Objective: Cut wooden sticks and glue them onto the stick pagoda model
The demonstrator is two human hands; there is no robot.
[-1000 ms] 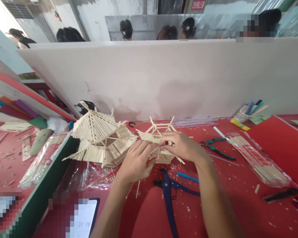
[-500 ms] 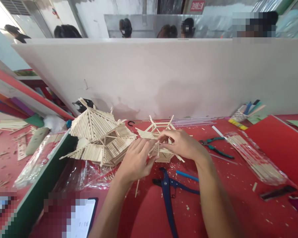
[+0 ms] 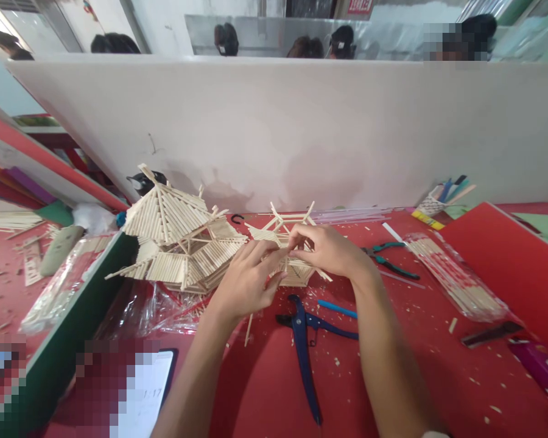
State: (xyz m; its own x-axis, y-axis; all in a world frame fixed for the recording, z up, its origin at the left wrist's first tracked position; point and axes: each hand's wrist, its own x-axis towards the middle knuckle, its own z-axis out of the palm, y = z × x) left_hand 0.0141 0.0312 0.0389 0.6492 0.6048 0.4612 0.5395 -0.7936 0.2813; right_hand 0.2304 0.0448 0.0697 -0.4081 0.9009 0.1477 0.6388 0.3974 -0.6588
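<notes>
Both my hands meet over a small hexagonal frame of thin wooden sticks [image 3: 288,226] on the red table. My left hand [image 3: 246,281] curls its fingers round the near side of the frame. My right hand [image 3: 329,249] pinches a stick at the frame's top with thumb and forefinger. Just left of the frame lies a larger stick model with slatted roof panels [image 3: 173,234], tilted on its side and touching the frame's edge.
Blue-handled cutters [image 3: 304,344] lie open in front of my hands, a blue pen [image 3: 337,308] beside them. Green pliers [image 3: 388,255] and a clear bag of sticks [image 3: 456,280] lie to the right. A phone [image 3: 141,395] sits near left. A white partition [image 3: 301,128] backs the table, people behind it.
The view has tipped slightly, so everything sits higher in the picture. My right fingers have shifted a little up the frame's top sticks; my left hand stays on the near side.
</notes>
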